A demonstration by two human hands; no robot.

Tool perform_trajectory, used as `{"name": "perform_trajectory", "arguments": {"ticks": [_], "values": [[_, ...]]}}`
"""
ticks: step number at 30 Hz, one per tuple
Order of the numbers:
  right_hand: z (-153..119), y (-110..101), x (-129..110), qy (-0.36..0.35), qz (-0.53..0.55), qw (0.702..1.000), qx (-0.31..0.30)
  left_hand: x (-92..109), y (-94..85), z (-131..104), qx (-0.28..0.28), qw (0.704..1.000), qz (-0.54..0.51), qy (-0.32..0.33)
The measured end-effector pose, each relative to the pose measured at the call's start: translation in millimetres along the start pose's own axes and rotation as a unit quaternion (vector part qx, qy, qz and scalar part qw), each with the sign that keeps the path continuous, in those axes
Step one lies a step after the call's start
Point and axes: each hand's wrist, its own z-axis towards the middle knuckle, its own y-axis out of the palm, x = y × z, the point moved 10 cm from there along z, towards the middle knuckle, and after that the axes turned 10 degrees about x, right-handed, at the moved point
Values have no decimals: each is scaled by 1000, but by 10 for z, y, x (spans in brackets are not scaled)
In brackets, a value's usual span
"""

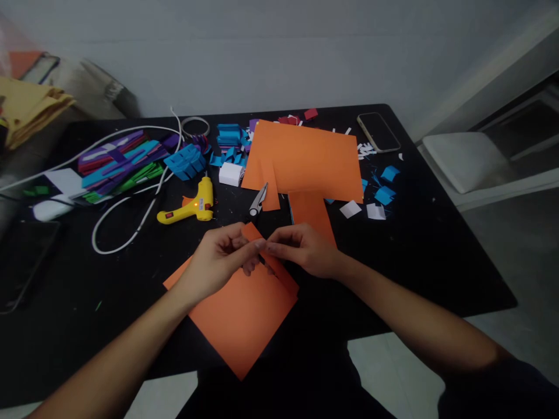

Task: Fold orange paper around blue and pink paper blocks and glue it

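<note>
An orange sheet (244, 317) lies tilted near the table's front edge, with a narrow folded band along its upper right side. My left hand (220, 256) pinches that band near its top end, thumb and fingers closed on the paper. Close beside it, my right hand (303, 250) is closed with thumb and forefinger pressed on the same orange paper. The two sets of fingertips nearly touch. Just beyond my hands are scissors (257, 203), their handles partly hidden, and an orange strip (269, 186). Another orange piece (311, 212) lies behind my right hand.
On the black table (419, 250) are a yellow glue gun (192, 206), a looping white cable (98, 224), coloured paper strips (122, 160) and a large orange sheet (305, 157). A phone (379, 132) lies at the back right, another dark device (24, 262) at the left.
</note>
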Motion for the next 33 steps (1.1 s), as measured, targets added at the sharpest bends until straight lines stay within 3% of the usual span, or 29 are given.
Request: {"name": "perform_trajectory", "arguments": {"ticks": [7, 33], "values": [[-10, 31, -23, 5, 33, 999, -29, 5, 42, 12, -38, 999, -2, 20], [3, 20, 5, 6, 32, 999, -24, -13, 49, 19, -31, 999, 16, 29]]}}
